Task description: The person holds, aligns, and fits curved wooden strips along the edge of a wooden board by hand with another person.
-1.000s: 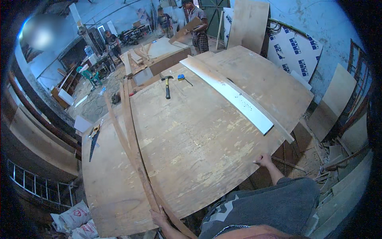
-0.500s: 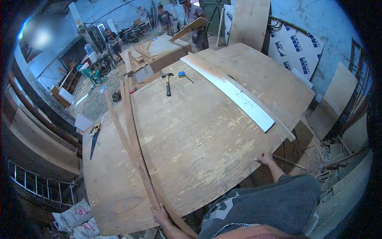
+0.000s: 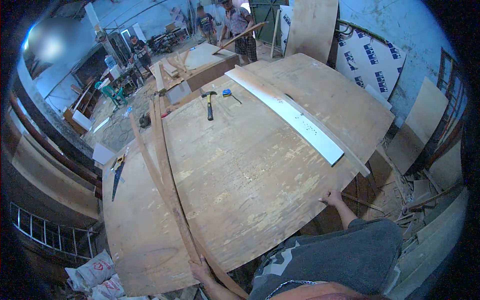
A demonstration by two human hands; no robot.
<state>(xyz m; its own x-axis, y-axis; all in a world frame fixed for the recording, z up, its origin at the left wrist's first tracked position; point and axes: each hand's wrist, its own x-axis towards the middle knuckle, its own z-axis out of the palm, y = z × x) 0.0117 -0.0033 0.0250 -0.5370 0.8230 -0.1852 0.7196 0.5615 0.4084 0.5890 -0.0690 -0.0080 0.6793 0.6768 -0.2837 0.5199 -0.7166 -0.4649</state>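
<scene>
At the far left, below the work, white sacks (image 3: pixel 92 274) lie on the floor beside a metal rail (image 3: pixel 45 235). On the left part of the tabletop (image 3: pixel 135 235), a handsaw (image 3: pixel 117 175) lies near the edge with its blade pointing toward the person. Just right of it, long thin wood strips (image 3: pixel 162 165) run from the far side down to the near edge, lying across the seam where the big plywood sheet (image 3: pixel 250 175) overlaps the tabletop. The left hand (image 3: pixel 201 271) rests at the near edge on the lower ends of these strips, fingers laid over the wood; its grip looks pressed on the strips, though whether it fully closes around them cannot be told. Farther back, near the middle, a hammer (image 3: pixel 209 102) lies on the sheet with its head away from the person, and a small blue tape measure (image 3: pixel 227 93) sits just beside it to the right. Right of those, a long white board (image 3: pixel 295 120) lies slantwise across the sheet, with a narrow wooden batten (image 3: pixel 345 150) along its right side. The right hand (image 3: pixel 331 196) is at the sheet's near right edge, fingers curled over the rim, its grip clamped on the plywood sheet. The sheet itself lies flat, covering most of the tabletop, its curved near edge facing the person. Further right, offcut panels (image 3: pixel 417 125) lean by a blue wall, and scrap wood lies on the floor below. In the background other people stand among more boards.
</scene>
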